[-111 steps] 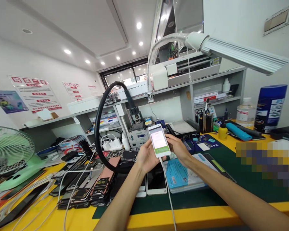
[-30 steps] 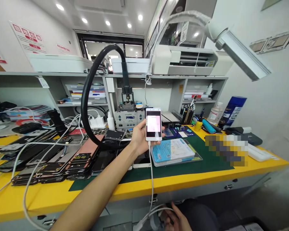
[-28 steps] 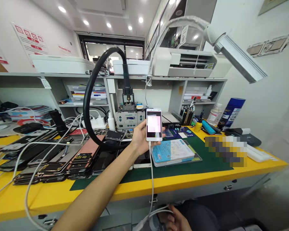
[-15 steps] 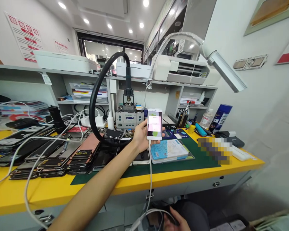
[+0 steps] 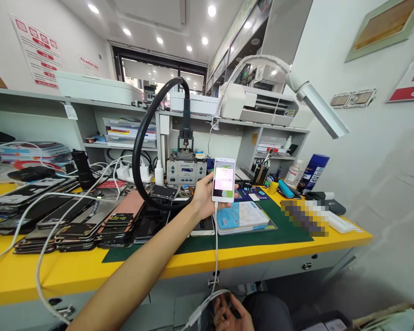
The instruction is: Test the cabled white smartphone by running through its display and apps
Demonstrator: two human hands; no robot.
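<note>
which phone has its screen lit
The white phone in the left hand, cable at its bottom edge; the phones on the green mat are dark.

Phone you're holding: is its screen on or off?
On: the white phone in the left hand glows pinkish-white on its front, with patches of green.

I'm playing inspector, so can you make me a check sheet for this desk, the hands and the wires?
Surface: yellow tabletop, green mat.
Things in use: white phone, screen lit.
Clutter: stacked phone parts toward the left.
Hands: left hand holds the phone; right hand is low, below the tabletop, grip unclear.
Cables: white cable from the phone's bottom hangs over the edge.
Surroundings: grey shelving behind; lamp at right.
</note>
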